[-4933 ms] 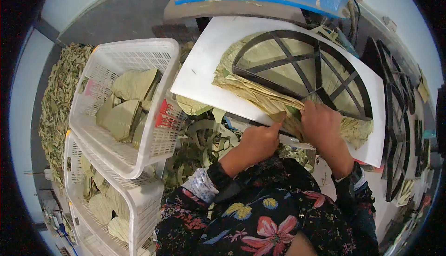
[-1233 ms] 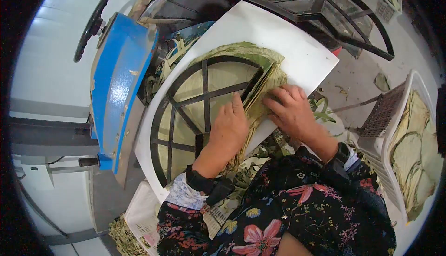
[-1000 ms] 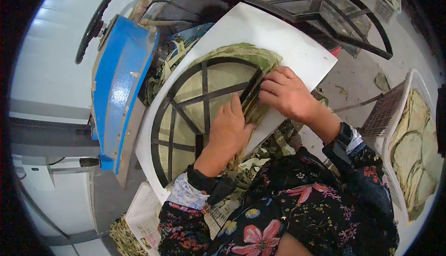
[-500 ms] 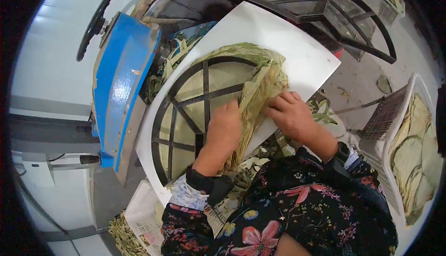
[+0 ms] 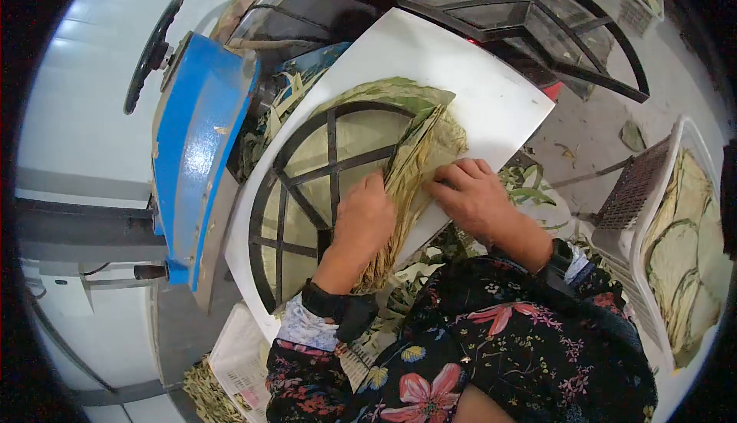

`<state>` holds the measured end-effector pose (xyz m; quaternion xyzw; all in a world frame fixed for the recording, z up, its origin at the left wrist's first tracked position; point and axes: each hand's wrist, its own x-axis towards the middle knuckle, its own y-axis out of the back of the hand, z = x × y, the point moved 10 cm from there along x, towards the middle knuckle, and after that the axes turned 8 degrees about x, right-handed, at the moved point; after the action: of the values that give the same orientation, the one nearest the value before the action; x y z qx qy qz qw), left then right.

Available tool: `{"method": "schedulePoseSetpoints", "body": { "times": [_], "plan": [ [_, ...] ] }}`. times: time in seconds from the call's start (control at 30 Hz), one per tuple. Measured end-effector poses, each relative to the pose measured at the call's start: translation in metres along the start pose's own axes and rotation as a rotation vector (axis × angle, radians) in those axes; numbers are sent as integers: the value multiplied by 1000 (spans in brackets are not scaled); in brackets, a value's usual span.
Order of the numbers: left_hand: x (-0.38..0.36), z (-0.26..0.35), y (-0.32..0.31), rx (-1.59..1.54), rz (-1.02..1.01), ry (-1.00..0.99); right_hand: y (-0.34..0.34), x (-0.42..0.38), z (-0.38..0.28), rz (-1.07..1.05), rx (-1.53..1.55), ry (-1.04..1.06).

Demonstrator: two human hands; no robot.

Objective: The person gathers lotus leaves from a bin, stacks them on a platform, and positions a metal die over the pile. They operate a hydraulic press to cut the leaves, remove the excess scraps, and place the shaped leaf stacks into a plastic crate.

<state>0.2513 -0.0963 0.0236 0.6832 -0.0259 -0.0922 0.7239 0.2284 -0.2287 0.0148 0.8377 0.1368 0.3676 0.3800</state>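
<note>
Dry yellow-green leaves [image 5: 409, 202] are lying in a long, folded bundle between the two hands, on the white board [image 5: 461, 62], and they are covering the straight right edge of the black half-round frame [image 5: 335, 168]. The left hand [image 5: 364, 217] is resting over the frame, with its fingers curling inward and their tips meeting the left side of the bundle; how firmly they are holding it, I cannot tell. The right hand [image 5: 477, 199] is staying on the other side, its fingers bending and half closing, with the tips touching the pale outer leaf; whether thumb and fingers are pinching it, I cannot tell. Under the frame bars, flat leaves are showing, and at the curved side their greener edge is sticking out. Leaf scraps [image 5: 530, 181] are lying below the board, near the right wrist. To the right, a plastic basket [image 5: 631, 191] is holding many flat leaves. On the left, a blue machine part [image 5: 203, 123] is standing near the board, and behind the board another black frame [image 5: 530, 24] is lying.
</note>
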Motion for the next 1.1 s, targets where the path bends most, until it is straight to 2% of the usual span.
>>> {"method": "schedulePoseSetpoints", "body": {
  "times": [0.2, 0.33, 0.43, 0.53, 0.63, 0.7, 0.8, 1.0, 1.1],
  "plan": [
    [-3, 4, 4, 31, 104, -8, -11, 10, 0, -48, -86, -6],
    [-4, 3, 3, 3, 65, -18, -4, 16, 0, -26, -12, -48],
    [-4, 0, 2, -2, 64, -10, -6, 18, -2, -36, -11, 0],
    [-1, -3, 3, -17, 125, -16, -9, 16, -1, -47, -8, 5],
    [4, -3, -10, 94, 45, 27, -9, 13, 6, -15, -15, -13],
    [0, 10, 2, 116, 133, -44, -12, 14, 4, -41, -37, -5],
    [0, 13, 2, 105, 23, -1, -9, 18, 3, -53, 1, -38],
    [4, 6, -3, 130, 129, -56, -12, 17, 4, -78, 10, -37],
    [2, 5, -5, 100, 90, -92, -13, 18, 5, -70, -11, -52]
  ]
}}
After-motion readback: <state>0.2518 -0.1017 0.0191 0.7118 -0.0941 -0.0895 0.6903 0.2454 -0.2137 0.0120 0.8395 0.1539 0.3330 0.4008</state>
